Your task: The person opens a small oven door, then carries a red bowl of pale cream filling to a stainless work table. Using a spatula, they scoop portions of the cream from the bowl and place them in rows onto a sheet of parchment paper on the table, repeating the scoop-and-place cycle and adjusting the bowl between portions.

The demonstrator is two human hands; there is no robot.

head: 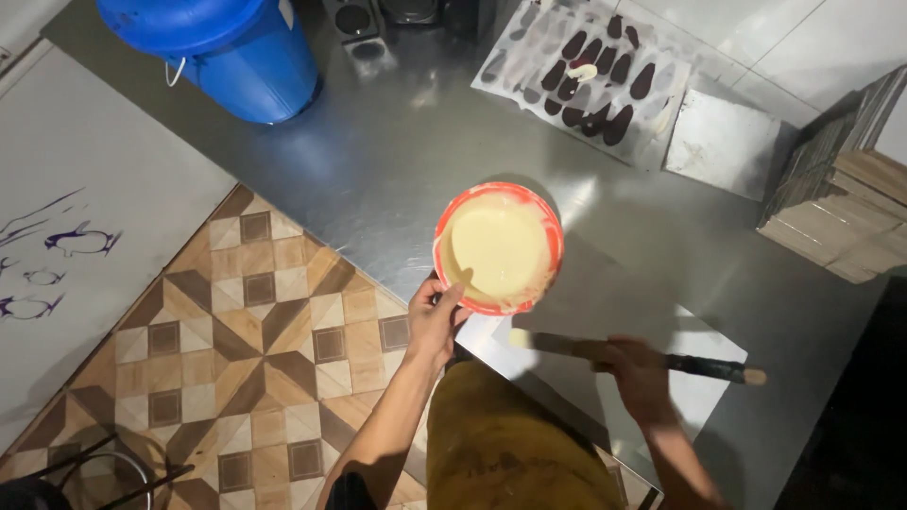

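A red bowl [546,225] filled with pale yellow batter stands near the edge of a steel table [397,161]. My left hand [433,319] grips the bowl's near rim with the thumb over the edge. My right hand [635,370] holds a long flat spatula [557,344] by its dark handle. The blade points left and lies low over a white sheet [704,392] on the table, just right of the bowl.
A blue lidded bucket [231,47] stands at the far left of the table. A tray of dark oval pieces [590,71] lies at the back, with a square metal plate [723,142] and stacked wooden boards [850,208] to the right. Patterned floor tiles lie below left.
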